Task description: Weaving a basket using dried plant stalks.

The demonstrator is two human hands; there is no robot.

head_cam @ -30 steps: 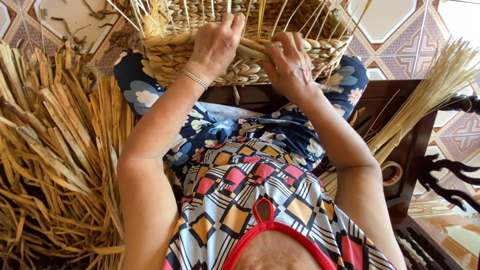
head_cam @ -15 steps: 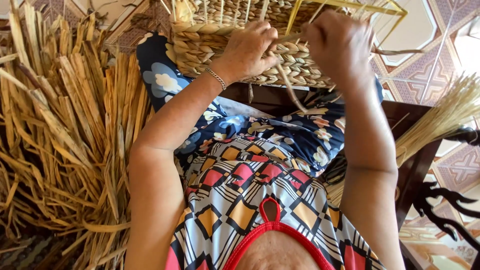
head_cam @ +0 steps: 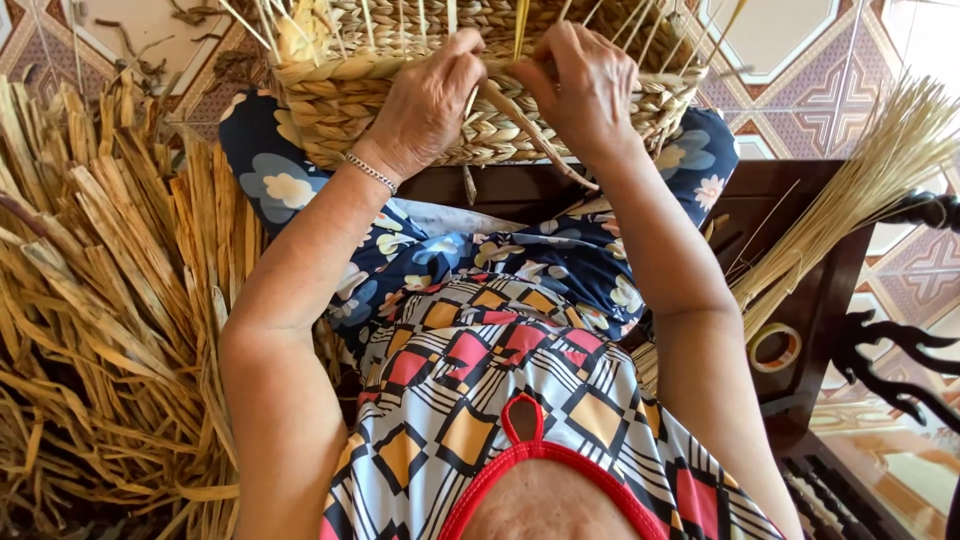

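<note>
1. A half-woven basket is held on the lap, resting against the blue flowered cloth over the knees; its braided wall is finished low down, while bare upright stakes stand above the rim.
2. The left hand is curled over the rim, fingers pressed onto the top braid; a thin bracelet is worn at the wrist.
3. The right hand is closed on a flat straw strand, whose loose tail hangs down across the basket wall.
4. The step in hand is judged to be the weaving of this strand along the top row, between the stakes.
5. For the next pass, the strand would need to be drawn tight and tucked behind the next stake while the braid is pinned by the left hand.
6. A heap of dried leaves lies at the left, a bundle of thin straws and a roll of tape at the right.
</note>
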